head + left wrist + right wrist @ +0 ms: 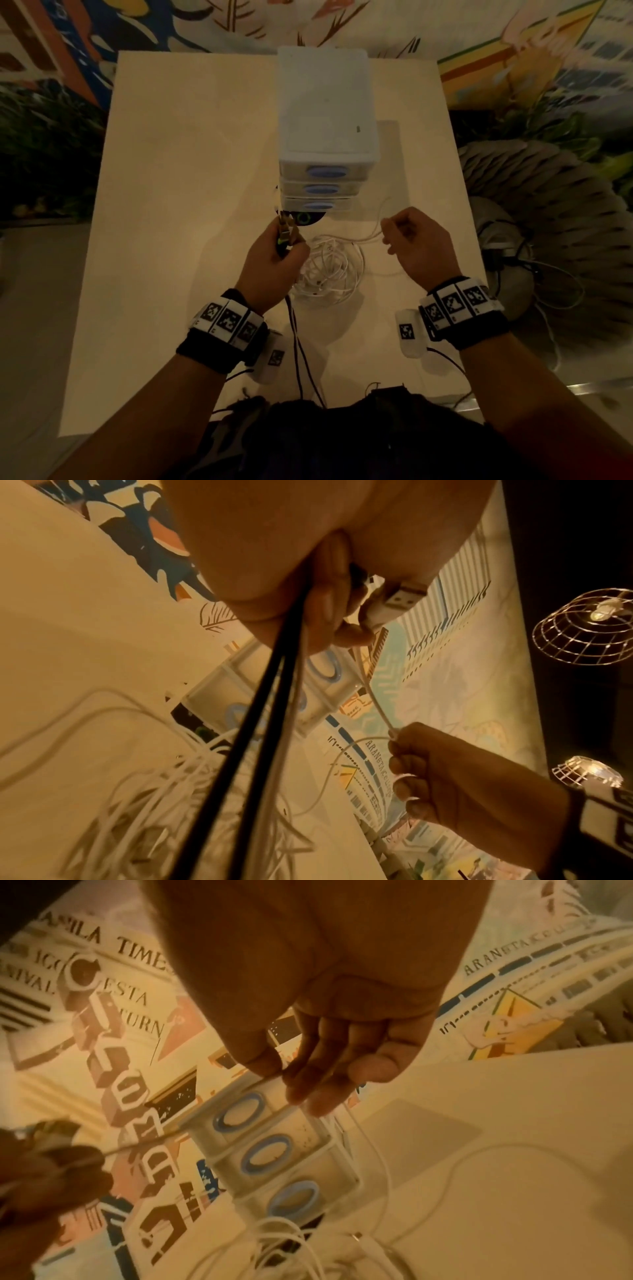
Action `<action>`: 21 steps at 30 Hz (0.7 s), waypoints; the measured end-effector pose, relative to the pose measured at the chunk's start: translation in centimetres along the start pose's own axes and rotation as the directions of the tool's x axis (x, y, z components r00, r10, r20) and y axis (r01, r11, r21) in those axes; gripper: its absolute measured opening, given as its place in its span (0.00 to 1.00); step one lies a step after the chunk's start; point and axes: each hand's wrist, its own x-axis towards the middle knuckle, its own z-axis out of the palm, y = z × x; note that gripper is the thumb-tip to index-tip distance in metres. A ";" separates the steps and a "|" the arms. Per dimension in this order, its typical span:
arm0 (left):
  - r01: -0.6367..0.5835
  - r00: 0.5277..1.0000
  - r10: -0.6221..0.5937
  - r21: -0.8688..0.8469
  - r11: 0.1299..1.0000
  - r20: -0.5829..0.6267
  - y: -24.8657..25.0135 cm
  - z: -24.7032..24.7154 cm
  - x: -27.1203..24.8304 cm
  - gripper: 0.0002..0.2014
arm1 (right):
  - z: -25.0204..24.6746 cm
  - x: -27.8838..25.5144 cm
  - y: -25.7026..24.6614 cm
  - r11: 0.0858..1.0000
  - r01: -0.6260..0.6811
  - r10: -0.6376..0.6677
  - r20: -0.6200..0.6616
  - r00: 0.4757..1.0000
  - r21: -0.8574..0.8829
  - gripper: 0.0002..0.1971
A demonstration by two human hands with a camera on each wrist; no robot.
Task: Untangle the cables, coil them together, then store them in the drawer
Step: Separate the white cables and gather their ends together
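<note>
Two hands work above the pale table (pixel 178 205), in front of a small white drawer unit (pixel 327 113) whose three drawers are all closed. The left hand (pixel 274 263) is curled round a bundle of plug ends, a white USB plug (pixel 394 607) jutting past its fingers, and two black cables (pixel 260 723) hang from its grip toward the near table edge. The right hand (pixel 416 245) pinches a single white strand (pixel 377 707) between thumb and fingertips, the other fingers loosely curled. Between the hands a loose tangle of white cables (pixel 329 270) lies on the table, just before the bottom drawer. Wide bare table lies to the left of the unit and the tangle; the right edge is nearer, with a grey pleated object (pixel 534 212) beyond it.
</note>
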 end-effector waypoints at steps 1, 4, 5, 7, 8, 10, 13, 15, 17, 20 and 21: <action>-0.006 1.000 0.006 0.006 1.000 0.011 0.1 -0.2 -0.1 0.12 | -0.1 -0.4 0.4 0.999 0.027 -0.027 -0.009 1.000 -0.026 0.11; -0.013 0.996 0.013 -0.001 1.000 0.091 1.0 -0.6 -0.8 0.10 | -0.4 -1.3 0.4 0.995 0.100 -0.100 0.003 0.995 0.009 0.08; 0.003 0.991 0.003 -0.047 0.999 0.132 1.4 -0.7 -1.1 0.08 | -0.4 -1.4 0.4 0.991 0.108 -0.111 0.029 0.993 0.084 0.05; 0.051 0.973 -0.022 -0.123 0.991 0.228 2.5 -1.0 -1.3 0.07 | -0.4 -1.0 0.7 0.973 0.132 -0.155 0.113 0.981 0.192 0.08; 0.065 0.958 -0.020 -0.151 0.986 0.285 3.1 -1.2 -1.3 0.07 | -0.2 -0.5 1.4 0.977 0.140 -0.166 0.161 0.973 0.164 0.15; 0.046 0.919 0.023 -0.166 0.985 0.394 4.1 -1.4 -1.4 0.03 | 0.7 0.3 2.6 0.989 0.122 -0.138 0.218 0.966 0.083 0.28; 0.002 0.878 0.088 -0.187 0.982 0.470 4.7 -1.7 -1.7 0.09 | 1.9 1.6 3.6 0.987 -0.050 0.032 0.116 0.993 0.153 0.27; 0.016 0.877 0.080 -0.194 0.981 0.474 4.7 -2.0 -1.9 0.08 | 2.0 2.6 4.5 0.991 -0.122 0.120 0.035 0.992 0.057 0.24; 0.015 0.884 0.068 -0.173 0.985 0.463 4.5 -2.5 -2.1 0.09 | 1.7 3.3 5.0 0.985 -0.172 0.173 0.128 0.977 -0.017 0.07; 0.000 0.937 0.019 -0.054 0.999 0.350 4.0 -2.9 -2.0 0.11 | 1.0 3.5 4.6 0.988 -0.154 0.143 0.221 0.965 0.032 0.15; 0.000 0.954 0.008 -0.028 1.000 0.298 3.9 -3.0 -1.9 0.10 | 0.7 3.4 4.0 0.988 -0.132 0.113 0.215 0.970 0.076 0.16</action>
